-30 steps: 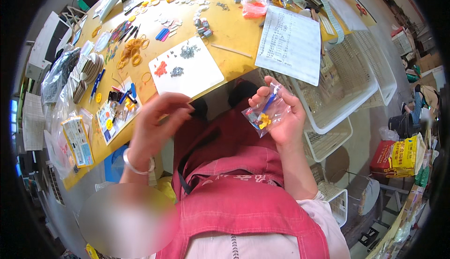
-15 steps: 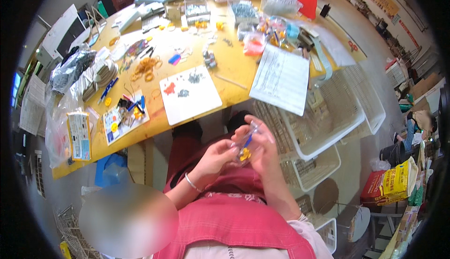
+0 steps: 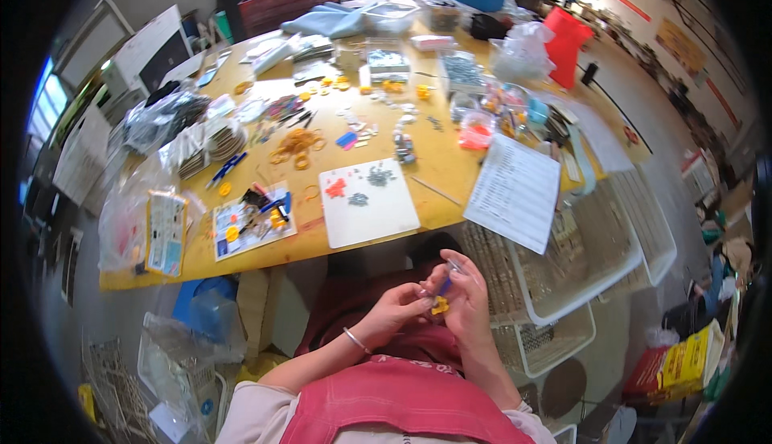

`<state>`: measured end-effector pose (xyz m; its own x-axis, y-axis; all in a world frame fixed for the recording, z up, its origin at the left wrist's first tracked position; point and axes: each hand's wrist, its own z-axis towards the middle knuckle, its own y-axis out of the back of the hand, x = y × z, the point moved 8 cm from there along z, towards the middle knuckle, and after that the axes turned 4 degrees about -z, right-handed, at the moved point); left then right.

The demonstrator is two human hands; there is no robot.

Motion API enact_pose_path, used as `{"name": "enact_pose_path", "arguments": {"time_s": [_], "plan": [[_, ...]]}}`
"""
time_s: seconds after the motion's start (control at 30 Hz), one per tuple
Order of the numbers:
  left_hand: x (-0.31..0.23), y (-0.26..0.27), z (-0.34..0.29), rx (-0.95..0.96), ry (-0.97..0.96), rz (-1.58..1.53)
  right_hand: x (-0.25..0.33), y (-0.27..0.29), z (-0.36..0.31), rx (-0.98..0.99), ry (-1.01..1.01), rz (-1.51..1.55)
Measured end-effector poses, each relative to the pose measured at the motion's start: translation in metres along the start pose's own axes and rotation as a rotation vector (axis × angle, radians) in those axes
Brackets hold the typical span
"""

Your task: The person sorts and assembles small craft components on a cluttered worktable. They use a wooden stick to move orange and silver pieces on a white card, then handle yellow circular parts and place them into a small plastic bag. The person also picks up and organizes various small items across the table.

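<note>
Above my lap, just off the table's near edge, my two hands hold one small clear plastic piece with yellow and blue parts. Fingers of my left hand pinch it from the left. On the other side my right hand curls around it, its fingers pointing up. Much of the piece is hidden by the fingers, so its exact kind cannot be made out. A white board lies on the table in front of my hands, bearing orange bits and small grey metal parts.
Left of the board, a printed sheet carries blue, black and yellow parts. Rubber bands and a thin stick lie on the yellow table. A paper list overhangs the edge above white plastic baskets.
The whole view has shifted, so the table and hands sit lower and further right in the picture. Both hands keep hold of the small plastic piece.
</note>
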<state>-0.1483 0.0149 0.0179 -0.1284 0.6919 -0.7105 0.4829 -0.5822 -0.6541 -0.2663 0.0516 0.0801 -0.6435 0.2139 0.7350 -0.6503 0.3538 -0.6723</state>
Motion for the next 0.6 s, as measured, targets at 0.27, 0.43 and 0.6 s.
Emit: {"name": "enact_pose_path", "arguments": {"time_s": [0.27,0.43,0.6], "plan": [[0.001,-0.002,0.01,0.047,0.001,-0.011,0.003,0.005,0.005,-0.026,0.03,-0.13],[0.0,0.0,0.014,0.022,0.055,0.028,0.008,0.014,0.014,0.024,0.056,0.057],[0.003,-0.003,0.017,0.061,0.032,-0.187,0.011,0.034,0.011,-0.01,0.043,0.098]]}}
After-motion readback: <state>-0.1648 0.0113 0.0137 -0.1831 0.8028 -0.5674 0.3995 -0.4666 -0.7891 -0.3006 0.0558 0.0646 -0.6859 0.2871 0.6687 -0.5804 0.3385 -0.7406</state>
